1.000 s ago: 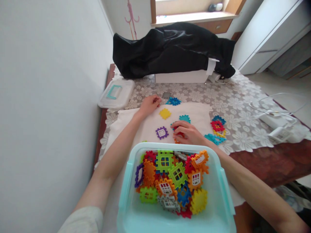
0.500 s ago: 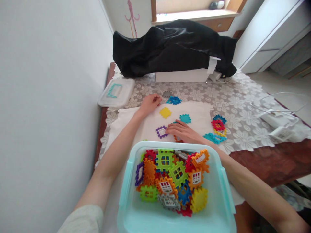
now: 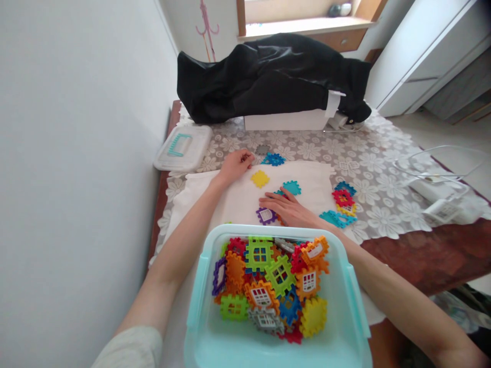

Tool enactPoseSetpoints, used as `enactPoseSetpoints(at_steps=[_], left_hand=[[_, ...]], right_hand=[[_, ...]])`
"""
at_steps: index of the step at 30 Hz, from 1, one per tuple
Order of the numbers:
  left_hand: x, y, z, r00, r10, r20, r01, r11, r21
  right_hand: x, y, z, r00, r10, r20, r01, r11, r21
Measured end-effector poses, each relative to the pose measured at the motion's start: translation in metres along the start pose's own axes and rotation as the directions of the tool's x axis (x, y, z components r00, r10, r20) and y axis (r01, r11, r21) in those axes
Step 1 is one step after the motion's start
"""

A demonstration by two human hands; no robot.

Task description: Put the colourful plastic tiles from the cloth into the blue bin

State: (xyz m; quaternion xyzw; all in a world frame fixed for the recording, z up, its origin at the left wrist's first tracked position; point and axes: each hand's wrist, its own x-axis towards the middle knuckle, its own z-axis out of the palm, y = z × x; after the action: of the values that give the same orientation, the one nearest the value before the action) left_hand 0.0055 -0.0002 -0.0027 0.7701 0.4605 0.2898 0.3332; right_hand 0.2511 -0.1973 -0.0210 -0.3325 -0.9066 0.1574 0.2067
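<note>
My right hand (image 3: 288,208) lies flat on the white cloth (image 3: 238,199), fingers stretched out, fingertips touching a purple window tile (image 3: 265,215). An orange tile peeks out under that hand. My left hand (image 3: 237,164) rests at the cloth's far edge with its fingers curled, next to a grey tile (image 3: 263,150) and a blue tile (image 3: 273,159). A yellow tile (image 3: 260,178) and a teal tile (image 3: 292,187) lie between my hands. The light-blue plastic box (image 3: 199,296) in front of me holds several coloured interlocking tiles.
A small pile of red, yellow, blue and teal tiles (image 3: 342,204) lies right of the cloth. The box lid (image 3: 184,147) sits at the table's far left. A black garment (image 3: 276,76) covers a white box at the back. White cables and adapters (image 3: 437,194) lie at the right.
My right hand has gone from curled over a red tile to flat. The purple window tile has slid a little right and towards the box. My left hand has not moved.
</note>
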Motion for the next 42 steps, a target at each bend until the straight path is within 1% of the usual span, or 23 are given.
enactPoseSetpoints(at_steps=[2,5,7,10,12,13,15,18,20,23,28,35,38,42], left_hand=[[0.0,0.0,0.0,1.0,-0.001,0.001,0.001,1.0,0.001],[0.0,-0.001,0.0,1.0,0.003,-0.001,-0.003,1.0,0.001],[0.0,-0.001,0.0,1.0,0.002,-0.005,-0.002,1.0,0.006],[0.0,-0.001,0.0,1.0,0.004,-0.01,-0.004,1.0,0.01],[0.0,-0.002,0.001,1.0,0.005,-0.009,-0.005,1.0,0.005],[0.0,-0.002,0.001,1.0,0.005,-0.009,-0.005,1.0,0.002],[0.0,-0.002,0.001,1.0,0.007,-0.012,-0.007,1.0,-0.001],[0.0,-0.002,0.001,1.0,0.013,-0.018,-0.013,1.0,0.003],[0.0,-0.002,0.0,1.0,0.012,-0.018,-0.012,1.0,0.004],[-0.001,0.001,0.0,1.0,0.005,-0.012,-0.005,1.0,0.001],[-0.003,0.004,-0.001,1.0,-0.001,-0.002,0.001,1.0,0.005],[0.0,0.0,0.0,1.0,0.002,-0.005,-0.002,1.0,0.001],[0.0,-0.001,0.0,1.0,0.006,-0.005,-0.006,1.0,-0.006],[0.0,0.0,-0.001,1.0,-0.026,0.006,0.026,1.0,-0.006]], right_hand=[[0.001,0.002,0.0,1.0,-0.007,-0.019,0.007,1.0,-0.001],[0.003,0.003,0.0,0.994,-0.074,-0.082,0.072,0.997,-0.016],[0.005,0.001,-0.002,0.983,-0.124,-0.134,0.12,0.992,-0.037],[0.007,-0.004,-0.009,0.955,-0.186,-0.232,0.175,0.982,-0.067],[0.007,-0.008,-0.014,0.938,-0.191,-0.288,0.174,0.981,-0.087],[0.007,-0.01,-0.017,0.94,-0.173,-0.295,0.149,0.984,-0.103],[0.005,-0.012,-0.021,0.963,-0.105,-0.247,0.065,0.984,-0.166],[0.004,-0.013,-0.023,0.994,0.011,-0.113,-0.042,0.96,-0.276],[0.004,-0.013,-0.023,0.996,0.065,-0.059,-0.08,0.95,-0.302],[0.004,-0.014,-0.025,0.993,0.117,-0.023,-0.118,0.949,-0.291],[0.004,-0.014,-0.024,0.992,0.119,-0.039,-0.126,0.954,-0.271],[0.003,-0.011,-0.021,0.99,0.102,-0.102,-0.125,0.96,-0.252],[0.002,-0.011,-0.021,0.986,0.125,-0.112,-0.15,0.955,-0.257],[0.001,-0.01,-0.019,0.98,0.166,-0.114,-0.189,0.953,-0.239]])
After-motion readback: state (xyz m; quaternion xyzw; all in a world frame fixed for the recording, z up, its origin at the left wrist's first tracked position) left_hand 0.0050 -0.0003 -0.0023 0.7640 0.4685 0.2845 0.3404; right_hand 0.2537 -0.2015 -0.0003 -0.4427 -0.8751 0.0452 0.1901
